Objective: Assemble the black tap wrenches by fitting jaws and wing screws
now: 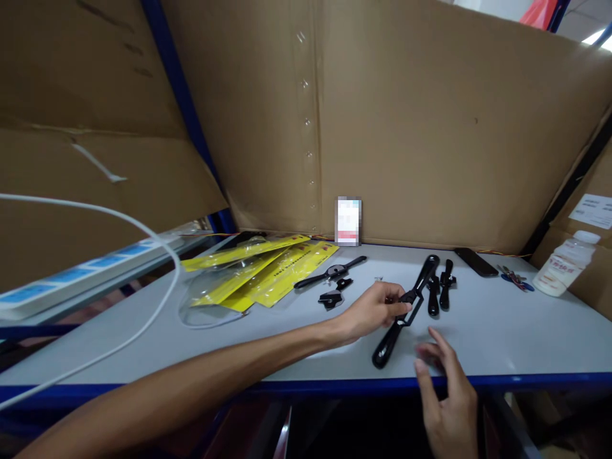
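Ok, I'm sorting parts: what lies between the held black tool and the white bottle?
In the head view: two black pieces, a flat dark slab and some small coloured items.

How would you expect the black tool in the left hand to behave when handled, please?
The black tool looks stiff, its thick handles roughly in line. Their glossy surface may feel slippery, and their rounded shape could let it rock.

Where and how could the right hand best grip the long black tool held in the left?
Probably around its near handle, from the right: that smooth, rounded end is uncovered and slants toward the person, while the left hand holds the black tool near its middle.
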`<state>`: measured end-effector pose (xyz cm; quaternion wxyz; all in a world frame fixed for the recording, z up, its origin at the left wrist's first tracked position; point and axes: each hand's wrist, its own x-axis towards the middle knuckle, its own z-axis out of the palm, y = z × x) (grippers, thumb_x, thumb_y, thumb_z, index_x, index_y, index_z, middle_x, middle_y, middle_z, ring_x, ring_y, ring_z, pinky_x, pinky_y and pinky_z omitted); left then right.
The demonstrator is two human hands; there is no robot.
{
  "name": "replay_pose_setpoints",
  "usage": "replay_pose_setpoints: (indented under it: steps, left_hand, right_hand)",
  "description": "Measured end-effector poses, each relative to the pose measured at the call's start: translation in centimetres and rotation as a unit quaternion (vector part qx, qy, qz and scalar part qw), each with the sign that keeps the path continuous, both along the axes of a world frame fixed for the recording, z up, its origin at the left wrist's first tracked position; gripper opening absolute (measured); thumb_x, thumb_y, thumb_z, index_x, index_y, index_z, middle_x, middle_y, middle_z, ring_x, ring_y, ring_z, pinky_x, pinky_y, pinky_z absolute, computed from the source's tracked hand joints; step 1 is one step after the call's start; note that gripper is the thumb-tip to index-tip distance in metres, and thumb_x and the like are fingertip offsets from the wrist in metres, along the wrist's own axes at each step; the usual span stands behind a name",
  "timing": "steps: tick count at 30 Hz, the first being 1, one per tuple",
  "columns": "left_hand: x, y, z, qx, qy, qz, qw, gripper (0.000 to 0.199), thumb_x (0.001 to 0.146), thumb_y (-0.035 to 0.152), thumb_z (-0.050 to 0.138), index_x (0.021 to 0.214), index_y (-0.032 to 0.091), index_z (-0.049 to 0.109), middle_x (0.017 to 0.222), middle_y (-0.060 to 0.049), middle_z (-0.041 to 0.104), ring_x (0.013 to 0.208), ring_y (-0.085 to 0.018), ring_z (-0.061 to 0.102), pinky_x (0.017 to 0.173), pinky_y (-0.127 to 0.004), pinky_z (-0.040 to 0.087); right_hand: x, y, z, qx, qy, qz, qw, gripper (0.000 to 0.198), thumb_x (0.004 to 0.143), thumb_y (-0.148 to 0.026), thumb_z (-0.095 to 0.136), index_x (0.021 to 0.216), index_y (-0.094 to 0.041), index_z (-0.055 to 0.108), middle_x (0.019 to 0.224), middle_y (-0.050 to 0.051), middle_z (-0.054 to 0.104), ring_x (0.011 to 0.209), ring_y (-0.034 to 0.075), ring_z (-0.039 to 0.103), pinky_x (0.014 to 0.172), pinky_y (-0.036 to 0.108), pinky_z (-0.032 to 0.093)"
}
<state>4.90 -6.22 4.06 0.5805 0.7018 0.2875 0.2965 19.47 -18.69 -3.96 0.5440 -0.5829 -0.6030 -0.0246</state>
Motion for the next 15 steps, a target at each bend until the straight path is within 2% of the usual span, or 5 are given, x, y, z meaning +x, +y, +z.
replay_pose_setpoints:
  steps: [5, 8, 10, 12, 15]
  left_hand:
    - [0.6, -0.7, -1.3, -0.081, -0.013, -0.049, 0.995, 0.036, 0.077, 0.048, 0.069, 0.078, 0.016, 0.053, 0.063, 0.001, 0.057, 0.057, -0.012, 0.053, 0.055, -0.025, 0.039]
    - [0.9, -0.5, -1.9, -0.068, 0.020, -0.071, 0.995, 0.032, 0.081, 0.045, 0.065, 0.079, 0.015, 0.054, 0.064, 0.000, 0.058, 0.056, -0.012, 0.053, 0.053, -0.025, 0.040]
    - [0.8, 0.2, -2.0, 0.005, 0.072, -0.084, 0.994, 0.029, 0.088, 0.041, 0.057, 0.076, 0.015, 0.054, 0.063, 0.001, 0.056, 0.054, -0.012, 0.050, 0.052, -0.025, 0.039]
    - [0.3, 1.4, -1.7, 0.162, 0.147, -0.043, 0.975, 0.031, 0.093, 0.035, 0.051, 0.069, 0.016, 0.054, 0.060, 0.001, 0.053, 0.055, -0.012, 0.048, 0.054, -0.025, 0.036]
    - [-1.2, 3.9, -0.9, 0.367, 0.255, 0.106, 0.888, 0.014, 0.090, 0.020, 0.054, 0.081, 0.016, 0.063, 0.076, -0.003, 0.064, 0.068, -0.015, 0.056, 0.064, -0.026, 0.040]
  right_hand:
    - [-0.9, 0.8, -0.8, 0.012, -0.107, -0.042, 0.993, 0.045, 0.099, -0.041, 0.052, 0.138, -0.018, 0.053, 0.102, 0.011, 0.072, 0.086, 0.023, 0.066, 0.079, 0.037, 0.051]
    - [0.0, 1.4, -1.3, -0.006, -0.146, -0.095, 0.985, 0.044, 0.103, -0.041, 0.042, 0.136, -0.016, 0.056, 0.103, 0.012, 0.073, 0.084, 0.025, 0.065, 0.078, 0.039, 0.048]
    - [0.9, 1.7, -1.4, -0.025, -0.164, -0.126, 0.978, 0.047, 0.104, -0.044, 0.037, 0.132, -0.014, 0.060, 0.099, 0.013, 0.073, 0.082, 0.026, 0.065, 0.077, 0.039, 0.047]
    - [1.5, 2.0, -1.3, -0.044, -0.178, -0.149, 0.972, 0.051, 0.105, -0.047, 0.032, 0.129, -0.012, 0.062, 0.096, 0.013, 0.074, 0.079, 0.026, 0.065, 0.075, 0.039, 0.046]
    - [2.0, 2.2, -1.1, -0.063, -0.188, -0.164, 0.966, 0.053, 0.105, -0.047, 0.030, 0.125, -0.014, 0.066, 0.094, 0.012, 0.074, 0.078, 0.026, 0.066, 0.074, 0.038, 0.045]
